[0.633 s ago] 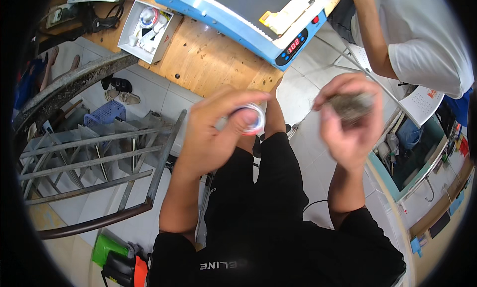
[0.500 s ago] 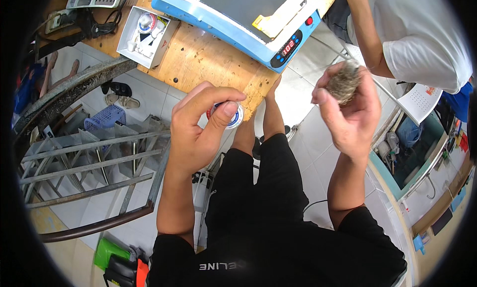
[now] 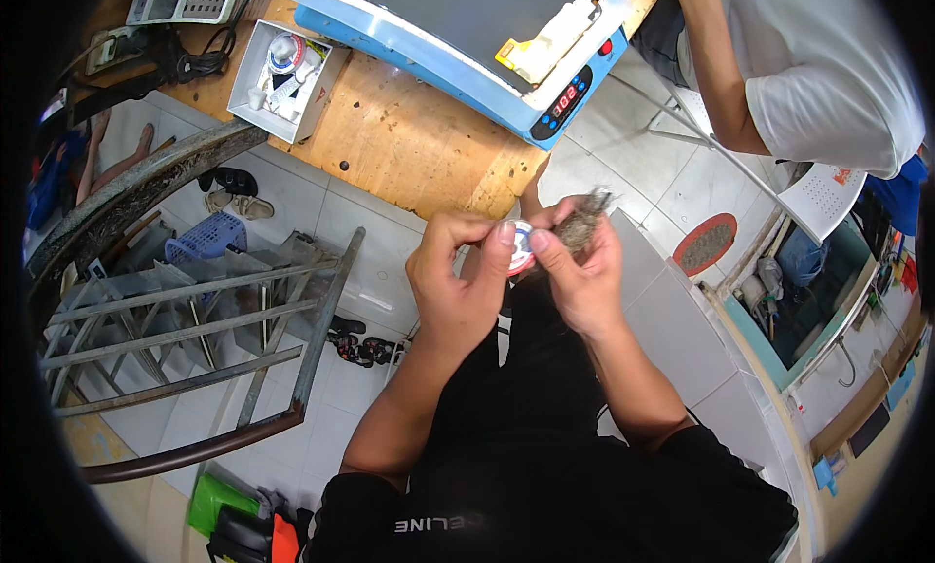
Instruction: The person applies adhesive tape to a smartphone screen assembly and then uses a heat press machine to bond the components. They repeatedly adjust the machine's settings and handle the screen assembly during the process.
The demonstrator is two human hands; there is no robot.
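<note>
In front of my body, both hands are close together over my lap. My left hand [image 3: 456, 282] pinches a small round spool [image 3: 521, 243] with a white, blue and red face between thumb and fingers. My right hand [image 3: 592, 288] is closed around a tangled grey-brown wad of what looks like fine wire [image 3: 582, 227]. Loose strands stick out of its top. My right thumb reaches to the spool's edge. Whether a strand runs between spool and wad is too fine to make out.
Ahead stands a wooden table [image 3: 409, 154] bearing a blue heating-plate machine [image 3: 390, 42] with a lit display and a white box [image 3: 263, 115] of small items. A person in a white shirt [image 3: 828, 76] is at the right. A metal rack [image 3: 195, 319] stands at left.
My hands have come together from far apart. The right hand moved left and down with the wad; the left moved right and slightly down with the spool. My right thumb now meets the spool.
</note>
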